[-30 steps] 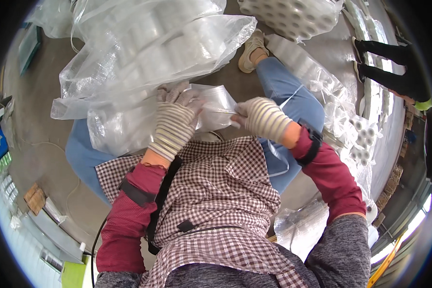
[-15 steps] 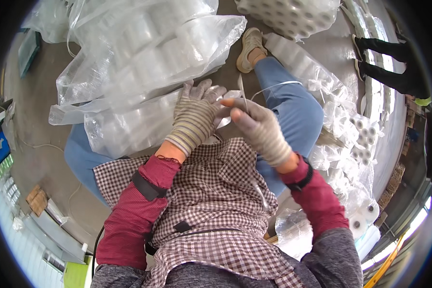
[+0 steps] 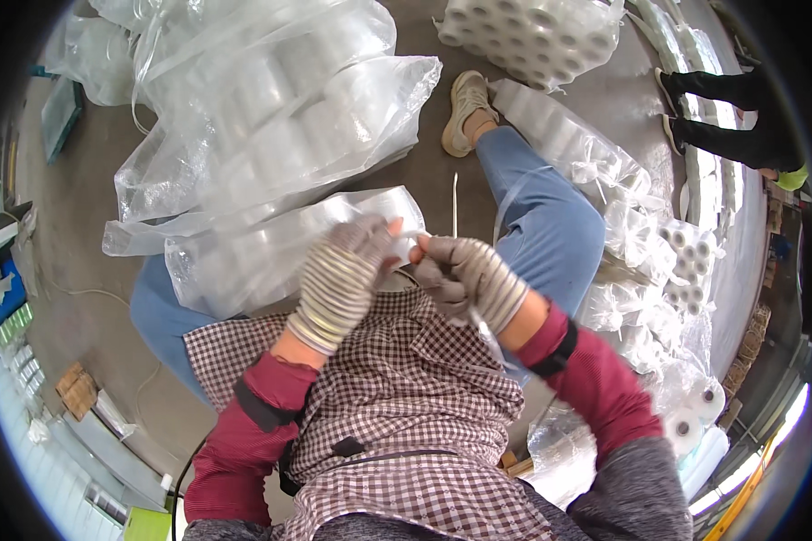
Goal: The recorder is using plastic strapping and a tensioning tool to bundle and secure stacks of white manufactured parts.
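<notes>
Hands [image 3: 408, 242] met over the lap, both in striped gloves, fingers narrow and curled. Right hand [image 3: 474, 281] pinched a white strip [image 3: 455, 209], one end sticking up past the knuckles. Left hand [image 3: 341, 281] had its fingertips at the same strip; blurred, couldn't tell if it gripped. Clear bag of rolls [image 3: 262, 251] lay across the left thigh, just beyond the left hand. Surface was grey floor [image 3: 106, 335], thin cable [image 3: 79, 290] trailing at left. Big clear sacks [image 3: 284, 108] filled the far left, with a bundle of rolls [image 3: 532, 43], ends showing, at far centre. More bagged rolls [image 3: 576, 142] ran down the right side. Room edges: brown box [image 3: 78, 391] at left, yellow bar [image 3: 742, 491] low right, co-worker's black-clad legs [image 3: 724, 142] at right.
</notes>
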Available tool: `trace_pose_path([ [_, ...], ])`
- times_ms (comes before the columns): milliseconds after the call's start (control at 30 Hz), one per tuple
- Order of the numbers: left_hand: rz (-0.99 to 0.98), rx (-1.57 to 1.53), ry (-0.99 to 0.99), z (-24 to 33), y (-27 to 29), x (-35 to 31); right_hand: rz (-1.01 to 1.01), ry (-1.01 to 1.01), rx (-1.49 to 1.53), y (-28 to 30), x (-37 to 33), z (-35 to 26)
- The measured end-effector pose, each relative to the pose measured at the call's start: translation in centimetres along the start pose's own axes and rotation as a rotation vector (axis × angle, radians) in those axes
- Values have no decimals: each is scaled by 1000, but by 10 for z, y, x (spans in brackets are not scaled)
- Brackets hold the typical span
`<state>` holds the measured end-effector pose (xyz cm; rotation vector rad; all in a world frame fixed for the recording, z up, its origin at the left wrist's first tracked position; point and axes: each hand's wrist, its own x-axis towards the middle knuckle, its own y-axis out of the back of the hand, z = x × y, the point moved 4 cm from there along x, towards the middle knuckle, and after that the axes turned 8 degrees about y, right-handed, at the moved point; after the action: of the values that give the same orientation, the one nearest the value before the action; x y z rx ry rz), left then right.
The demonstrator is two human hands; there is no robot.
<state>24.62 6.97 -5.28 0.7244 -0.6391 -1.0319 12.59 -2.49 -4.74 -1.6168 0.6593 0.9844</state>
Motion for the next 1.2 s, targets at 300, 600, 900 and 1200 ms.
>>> trace_pose_path([
  [300, -32, -118, 217, -10, -31, 25, 186, 656, -228, 4, 18, 24],
  [600, -88, -643, 496, -34, -38, 32, 269, 678, -228, 30, 39, 106],
  [900, -58, -417, 278, -16, -28, 20, 429, 843, -628, 46, 78, 77],
  [1200, -39, -308, 261, -14, -28, 15, 341, 651, -1704, 19, 40, 45],
])
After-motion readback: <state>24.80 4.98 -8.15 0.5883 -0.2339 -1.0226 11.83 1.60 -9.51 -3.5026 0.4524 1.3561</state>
